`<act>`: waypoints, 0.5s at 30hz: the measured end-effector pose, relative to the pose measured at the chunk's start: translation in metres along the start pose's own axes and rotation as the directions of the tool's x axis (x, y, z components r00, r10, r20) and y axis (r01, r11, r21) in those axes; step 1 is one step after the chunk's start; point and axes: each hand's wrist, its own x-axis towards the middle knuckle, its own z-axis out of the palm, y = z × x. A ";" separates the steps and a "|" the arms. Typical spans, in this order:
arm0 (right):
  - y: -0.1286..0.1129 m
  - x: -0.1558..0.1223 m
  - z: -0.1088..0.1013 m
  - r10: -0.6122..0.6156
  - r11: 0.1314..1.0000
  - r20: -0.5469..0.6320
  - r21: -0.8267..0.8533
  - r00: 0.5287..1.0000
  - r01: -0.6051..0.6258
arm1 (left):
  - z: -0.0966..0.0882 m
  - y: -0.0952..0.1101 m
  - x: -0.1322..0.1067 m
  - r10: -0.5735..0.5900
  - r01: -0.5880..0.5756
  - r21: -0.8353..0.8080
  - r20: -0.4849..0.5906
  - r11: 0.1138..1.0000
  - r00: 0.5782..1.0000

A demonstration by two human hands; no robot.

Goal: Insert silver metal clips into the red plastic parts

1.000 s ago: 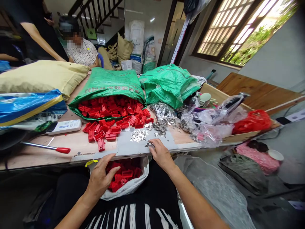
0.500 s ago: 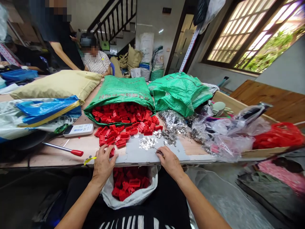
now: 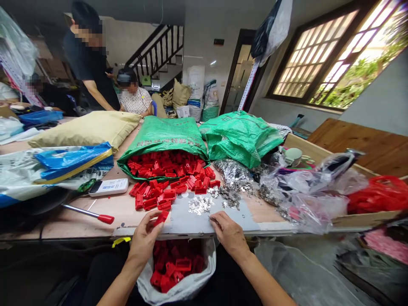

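My left hand [image 3: 145, 238] pinches a small red plastic piece [image 3: 162, 217] at the table's front edge. Beside it, my right hand [image 3: 230, 234] rests on the grey board [image 3: 188, 221] with its fingers pinched on a small metal part [image 3: 212, 219]. A little heap of shiny metal parts [image 3: 200, 205] lies on the board just beyond both hands. More red pieces [image 3: 159, 193] spill from an open green sack [image 3: 165, 136]. Below the table edge, a white bag [image 3: 181, 284] between my arms holds several red pieces.
A second green sack [image 3: 240, 134], clear plastic bags [image 3: 302, 187] and a red bag [image 3: 376, 193] crowd the right. A remote control [image 3: 108, 187], a red-tipped rod [image 3: 87, 213], a blue-white sack [image 3: 54, 163] and a tan sack [image 3: 86, 127] lie left. Other people stand and sit at the far left.
My left hand rose from the white bag to the table edge and took hold of a red piece. My right hand has stayed on the board. The camera tilted upward.
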 end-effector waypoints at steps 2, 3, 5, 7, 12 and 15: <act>0.003 0.002 -0.002 0.030 0.996 -0.029 0.084 0.999 -0.028 | 0.008 0.013 -0.006 -0.178 0.201 -0.303 0.103 0.932 0.979; 0.004 0.003 -0.004 0.054 0.992 -0.045 0.120 0.998 -0.048 | 0.012 0.019 -0.009 -0.247 0.301 -0.414 0.179 0.859 0.952; 0.006 0.006 -0.006 0.100 0.982 -0.062 0.166 0.993 -0.088 | 0.017 0.026 -0.013 -0.351 0.458 -0.527 0.295 0.716 0.888; 0.007 0.008 -0.007 0.126 0.977 -0.054 0.180 0.991 -0.115 | 0.018 0.028 -0.016 -0.405 0.539 -0.564 0.356 0.625 0.842; 0.004 0.009 -0.009 0.152 0.980 0.027 0.126 0.988 -0.154 | 0.020 0.023 -0.020 -0.458 0.589 -0.593 0.376 0.549 0.806; 0.001 0.010 -0.010 0.162 0.984 0.063 0.070 0.985 -0.166 | 0.023 0.025 -0.022 -0.440 0.585 -0.589 0.387 0.558 0.810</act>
